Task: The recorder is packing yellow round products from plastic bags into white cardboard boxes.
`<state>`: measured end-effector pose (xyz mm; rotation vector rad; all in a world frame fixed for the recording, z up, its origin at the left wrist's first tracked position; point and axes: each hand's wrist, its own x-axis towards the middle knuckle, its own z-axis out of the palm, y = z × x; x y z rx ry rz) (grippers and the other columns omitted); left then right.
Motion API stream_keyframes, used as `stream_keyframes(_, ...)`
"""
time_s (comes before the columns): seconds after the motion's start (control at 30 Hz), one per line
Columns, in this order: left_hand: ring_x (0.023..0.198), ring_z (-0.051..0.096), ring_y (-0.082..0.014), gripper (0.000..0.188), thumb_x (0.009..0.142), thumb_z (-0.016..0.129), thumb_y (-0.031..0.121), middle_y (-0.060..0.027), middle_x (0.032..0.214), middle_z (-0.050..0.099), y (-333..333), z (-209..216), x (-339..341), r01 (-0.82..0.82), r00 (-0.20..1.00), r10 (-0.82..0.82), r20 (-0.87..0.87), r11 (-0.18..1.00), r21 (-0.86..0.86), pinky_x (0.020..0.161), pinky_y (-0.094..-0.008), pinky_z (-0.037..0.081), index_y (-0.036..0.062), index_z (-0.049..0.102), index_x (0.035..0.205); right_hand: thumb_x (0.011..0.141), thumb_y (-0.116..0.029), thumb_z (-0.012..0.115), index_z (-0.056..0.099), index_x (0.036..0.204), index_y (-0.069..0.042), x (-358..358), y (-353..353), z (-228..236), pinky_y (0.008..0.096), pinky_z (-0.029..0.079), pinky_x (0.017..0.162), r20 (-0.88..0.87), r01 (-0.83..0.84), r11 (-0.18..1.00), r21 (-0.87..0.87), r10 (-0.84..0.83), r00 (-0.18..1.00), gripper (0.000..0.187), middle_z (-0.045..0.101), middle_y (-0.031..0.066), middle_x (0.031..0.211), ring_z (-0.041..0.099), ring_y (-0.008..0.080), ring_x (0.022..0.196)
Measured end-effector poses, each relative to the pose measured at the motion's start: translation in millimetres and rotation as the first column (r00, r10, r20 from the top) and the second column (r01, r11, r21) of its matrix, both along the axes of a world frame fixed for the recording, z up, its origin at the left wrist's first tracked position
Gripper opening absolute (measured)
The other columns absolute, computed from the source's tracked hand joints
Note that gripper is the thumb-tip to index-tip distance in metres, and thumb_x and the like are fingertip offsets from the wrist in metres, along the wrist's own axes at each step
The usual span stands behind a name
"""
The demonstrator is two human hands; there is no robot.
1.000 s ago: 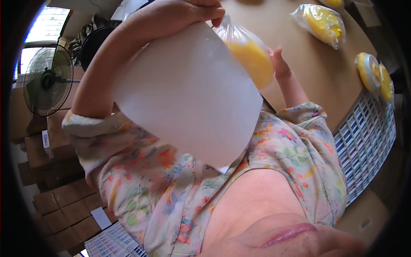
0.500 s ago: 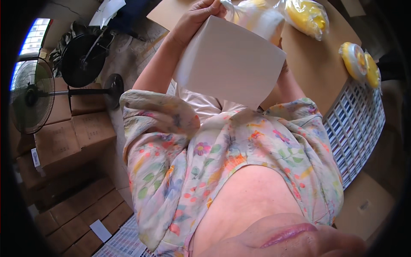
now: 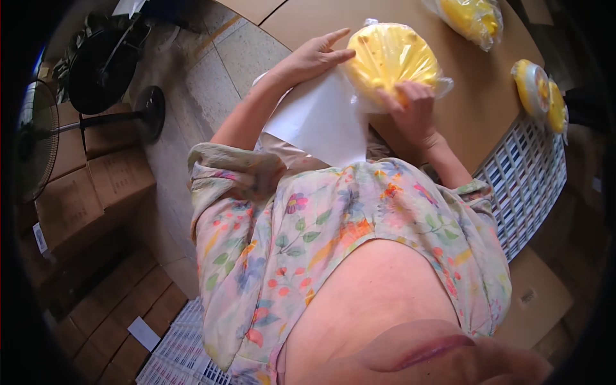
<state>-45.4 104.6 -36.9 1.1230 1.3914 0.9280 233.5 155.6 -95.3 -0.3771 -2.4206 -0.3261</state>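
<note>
Yellow round item in a clear plastic bag (image 3: 390, 61) sits on the brown table (image 3: 475, 109), near its close edge, partly on top of a white sheet (image 3: 321, 122). Contents hard to make out through the crinkled plastic; just a yellow disc with small dark spots. Left hand (image 3: 312, 59) lies flat, fingers stretched and together, on the sheet and touching the bag's left side. Right hand (image 3: 414, 112) rests on the bag's near right edge, fingers curled over the plastic; whether it pinches the bag or only presses it, cannot tell. Lower corner of the sheet hangs over the table edge, and its near end is hidden by the person's floral shirt (image 3: 346, 244).

Shirt and chest fill the lower middle of the view and block the near table edge. Bottom of frame is a blurred close-up of the person's own face, cut off.

Second bagged yellow item (image 3: 471, 16) at the top, cut off by the frame. Two more yellow round pieces (image 3: 542, 93) at the table's right edge, well apart from the hands. White plastic lattice crate (image 3: 526, 173) just right of the table, part hidden by the right forearm. Another white crate (image 3: 186, 350) lower left, cut off. Cardboard boxes (image 3: 96, 192) stacked on the left. Black standing fan (image 3: 122, 122) on the tiled floor upper left, a second fan (image 3: 35, 147) at the dark rim, barely readable.
</note>
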Motion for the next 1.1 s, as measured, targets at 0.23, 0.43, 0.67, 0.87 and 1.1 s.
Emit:
stream_keyframes(0.23,0.107,0.064,-0.0353,0.081,0.084,0.072,0.041,-0.0193,0.117,0.066,-6.7,3.0,30.2,0.217,0.553,-0.08,-0.83,0.975,0.051,0.088,-0.0424,0.052,0.0196,0.034,0.152,0.081,-0.009,0.072,0.068,0.104,-0.006,-10.3,3.8,35.0,0.0445,0.045,0.096,-0.1,-0.259,0.798,-0.545,0.245,0.964,0.023,0.063,0.0105,0.11,0.059,0.0297,0.106)
stream_keyframes(0.43,0.085,0.07,-0.0289,0.051,0.087,0.067,0.035,-0.0097,0.095,0.07,-4.3,-0.9,38.8,0.38,0.426,-0.068,-0.902,0.918,0.11,0.069,-0.0408,0.055,0.0289,0.055,0.135,0.086,-0.006,0.068,0.066,0.104,-0.003,-25.6,61.2,34.2,0.0441,0.039,0.107,-0.032,0.067,0.946,-0.316,-0.081,0.996,0.019,0.067,0.0107,0.12,0.056,0.0348,0.124)
stream_keyframes(0.67,0.086,0.069,-0.0272,0.011,0.09,0.061,0.022,-0.007,0.1,0.07,-5.8,15.7,39.4,0.52,0.51,-0.001,-0.86,0.797,0.308,0.07,-0.0396,0.054,0.0151,0.061,0.097,0.091,-0.004,0.064,0.058,0.094,-0.004,-23.7,59.3,40.1,0.0421,0.046,0.101,-0.205,-0.326,0.826,-0.46,0.259,0.944,0.006,0.07,0.009,0.111,0.06,0.0359,0.118)
stream_keyframes(0.87,0.078,0.067,-0.0325,0.037,0.087,0.068,0.027,-0.012,0.093,0.069,-7.0,2.8,37.5,0.464,0.655,-0.121,-0.746,0.843,0.27,0.063,-0.0393,0.053,0.0156,0.05,0.117,0.089,-0.013,0.069,0.059,0.102,-0.005,-2.2,67.3,15.5,0.0417,0.049,0.087,-0.216,-0.201,0.787,-0.584,0.088,0.972,0.019,0.064,0.012,0.088,0.061,0.0342,0.087)
stream_keyframes(1.1,0.082,0.07,-0.0268,0.041,0.082,0.07,0.034,-0.0078,0.089,0.067,-24.4,22.7,49.2,0.563,0.299,-0.101,-0.949,0.821,0.09,0.064,-0.0392,0.055,0.013,0.058,0.114,0.068,-0.04,0.083,0.06,0.11,-0.007,8.0,52.8,77.3,0.0477,0.038,0.098,0.397,-0.11,0.867,-0.486,0.332,0.856,0.059,0.054,0.0085,0.113,0.049,0.0302,0.11)
